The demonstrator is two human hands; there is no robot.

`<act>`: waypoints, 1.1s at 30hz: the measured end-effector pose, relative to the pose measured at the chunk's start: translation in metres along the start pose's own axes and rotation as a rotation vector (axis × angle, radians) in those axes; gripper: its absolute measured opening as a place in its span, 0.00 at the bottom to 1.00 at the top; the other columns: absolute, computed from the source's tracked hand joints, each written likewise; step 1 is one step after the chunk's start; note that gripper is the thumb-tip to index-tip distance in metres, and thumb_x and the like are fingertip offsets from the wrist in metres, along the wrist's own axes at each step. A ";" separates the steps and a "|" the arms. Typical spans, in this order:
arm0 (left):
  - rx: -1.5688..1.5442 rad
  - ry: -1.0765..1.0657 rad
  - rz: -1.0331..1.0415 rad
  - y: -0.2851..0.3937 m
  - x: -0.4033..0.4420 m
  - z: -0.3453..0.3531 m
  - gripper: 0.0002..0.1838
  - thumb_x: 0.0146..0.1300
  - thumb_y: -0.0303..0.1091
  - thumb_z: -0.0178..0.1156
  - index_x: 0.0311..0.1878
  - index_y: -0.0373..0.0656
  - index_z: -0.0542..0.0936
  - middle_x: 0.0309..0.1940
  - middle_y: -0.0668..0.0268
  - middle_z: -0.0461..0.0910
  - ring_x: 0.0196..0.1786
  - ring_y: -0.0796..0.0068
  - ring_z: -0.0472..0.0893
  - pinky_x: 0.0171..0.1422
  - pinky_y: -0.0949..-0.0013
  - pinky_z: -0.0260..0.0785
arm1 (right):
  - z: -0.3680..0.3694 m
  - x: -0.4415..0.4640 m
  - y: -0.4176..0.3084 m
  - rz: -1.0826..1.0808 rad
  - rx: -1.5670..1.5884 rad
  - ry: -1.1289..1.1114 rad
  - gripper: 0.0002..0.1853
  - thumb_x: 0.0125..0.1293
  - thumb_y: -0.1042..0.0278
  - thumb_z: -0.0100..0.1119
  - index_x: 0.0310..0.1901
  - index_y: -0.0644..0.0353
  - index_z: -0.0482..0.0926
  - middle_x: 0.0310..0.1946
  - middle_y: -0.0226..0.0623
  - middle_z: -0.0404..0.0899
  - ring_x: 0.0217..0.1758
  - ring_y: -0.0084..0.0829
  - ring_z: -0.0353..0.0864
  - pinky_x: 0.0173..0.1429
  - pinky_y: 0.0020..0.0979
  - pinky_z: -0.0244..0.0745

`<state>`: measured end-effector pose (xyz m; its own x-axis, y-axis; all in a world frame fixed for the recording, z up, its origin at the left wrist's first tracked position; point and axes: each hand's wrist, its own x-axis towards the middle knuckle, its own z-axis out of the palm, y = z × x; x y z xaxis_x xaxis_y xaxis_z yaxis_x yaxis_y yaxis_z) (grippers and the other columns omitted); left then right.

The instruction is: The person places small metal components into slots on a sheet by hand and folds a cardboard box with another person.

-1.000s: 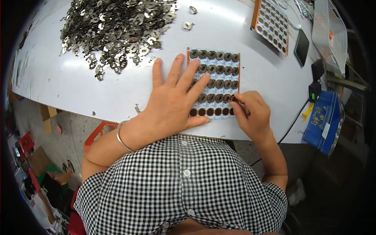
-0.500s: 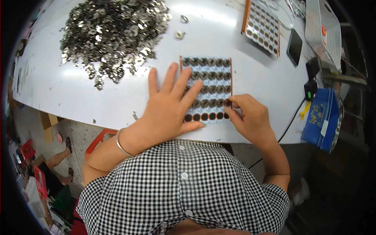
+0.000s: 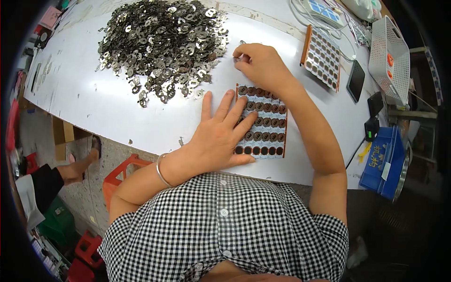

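My left hand (image 3: 218, 133) lies flat with spread fingers over the left part of a panel (image 3: 268, 129) with rows of round parts. Dark metal pieces sit on its upper rows; the bottom row shows black discs. Beyond the panel, my right hand (image 3: 260, 63) pinches a small metal piece (image 3: 238, 59), mostly hidden by the fingers. To the left lies a big heap of flat metal pieces (image 3: 162, 44).
At the back right a second panel (image 3: 322, 58) leans at an angle. Near it are a phone (image 3: 355, 81), a white basket (image 3: 389, 61), cables, black adapters (image 3: 372, 128) and a blue bin (image 3: 383, 162). Another person's leg (image 3: 77, 170) shows at far left.
My right hand has left the panel's lower right edge and moved up beyond its top, onto a loose metal piece. My left hand stays on the panel. The camera view has shifted.
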<state>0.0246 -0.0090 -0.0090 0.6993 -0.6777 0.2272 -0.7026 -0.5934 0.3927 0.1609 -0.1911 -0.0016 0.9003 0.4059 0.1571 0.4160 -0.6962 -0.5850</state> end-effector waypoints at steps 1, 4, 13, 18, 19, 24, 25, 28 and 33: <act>-0.011 0.001 0.001 0.000 0.000 0.000 0.49 0.51 0.70 0.68 0.69 0.43 0.75 0.72 0.42 0.65 0.77 0.34 0.58 0.74 0.21 0.41 | -0.004 -0.001 -0.001 0.046 0.038 -0.011 0.09 0.60 0.68 0.63 0.40 0.63 0.84 0.32 0.44 0.84 0.38 0.45 0.84 0.46 0.42 0.79; -0.049 -0.011 0.011 0.000 -0.001 0.001 0.49 0.49 0.68 0.69 0.69 0.43 0.75 0.73 0.42 0.65 0.78 0.35 0.58 0.74 0.20 0.42 | -0.015 -0.009 0.001 0.115 0.011 -0.030 0.07 0.60 0.68 0.62 0.36 0.63 0.82 0.30 0.46 0.83 0.36 0.45 0.83 0.44 0.42 0.78; -0.059 0.028 0.002 0.000 -0.008 0.011 0.51 0.52 0.68 0.67 0.72 0.39 0.72 0.75 0.44 0.63 0.81 0.38 0.54 0.76 0.22 0.39 | -0.038 -0.024 0.038 0.173 0.119 -0.029 0.12 0.68 0.79 0.58 0.52 0.69 0.80 0.38 0.32 0.78 0.35 0.21 0.74 0.42 0.25 0.73; -0.057 0.044 0.016 0.000 -0.007 0.012 0.51 0.54 0.69 0.66 0.72 0.38 0.72 0.76 0.43 0.62 0.81 0.39 0.53 0.77 0.24 0.37 | -0.051 -0.044 0.020 0.304 0.163 0.044 0.05 0.68 0.80 0.59 0.44 0.67 0.78 0.33 0.27 0.75 0.31 0.17 0.73 0.35 0.22 0.70; -0.060 0.045 0.009 0.001 -0.008 0.012 0.51 0.54 0.68 0.66 0.72 0.38 0.72 0.75 0.42 0.62 0.81 0.39 0.53 0.77 0.24 0.37 | -0.053 -0.053 0.020 0.302 0.224 0.081 0.05 0.68 0.80 0.59 0.44 0.66 0.78 0.32 0.26 0.75 0.31 0.16 0.72 0.34 0.21 0.70; -0.079 0.036 -0.001 -0.001 -0.006 0.009 0.51 0.53 0.68 0.67 0.71 0.38 0.72 0.74 0.40 0.63 0.81 0.37 0.53 0.78 0.24 0.38 | -0.061 -0.100 0.012 0.291 0.391 0.045 0.05 0.69 0.82 0.58 0.44 0.65 0.78 0.34 0.24 0.75 0.33 0.14 0.72 0.38 0.19 0.69; -0.085 0.032 -0.002 0.000 -0.006 0.007 0.51 0.52 0.67 0.68 0.71 0.38 0.72 0.74 0.40 0.63 0.81 0.37 0.53 0.78 0.24 0.38 | -0.062 -0.110 0.009 0.312 0.423 0.042 0.06 0.69 0.82 0.58 0.45 0.65 0.79 0.34 0.24 0.75 0.35 0.14 0.72 0.40 0.18 0.69; -0.089 0.027 0.000 -0.001 -0.005 0.003 0.50 0.51 0.66 0.69 0.70 0.37 0.73 0.73 0.40 0.63 0.80 0.36 0.53 0.77 0.24 0.38 | -0.064 -0.138 0.017 0.371 0.428 0.107 0.06 0.70 0.83 0.57 0.46 0.65 0.79 0.35 0.24 0.76 0.35 0.14 0.73 0.40 0.18 0.68; -0.084 0.055 0.003 0.000 -0.006 0.006 0.50 0.50 0.65 0.70 0.69 0.37 0.73 0.72 0.39 0.64 0.80 0.35 0.54 0.77 0.24 0.39 | -0.075 -0.166 0.022 0.445 0.360 0.185 0.07 0.70 0.83 0.57 0.47 0.66 0.80 0.37 0.26 0.77 0.36 0.15 0.74 0.41 0.19 0.70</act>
<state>0.0197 -0.0076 -0.0156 0.7053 -0.6531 0.2758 -0.6926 -0.5518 0.4647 0.0306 -0.3180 0.0191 0.9988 -0.0104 -0.0476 -0.0461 -0.5182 -0.8540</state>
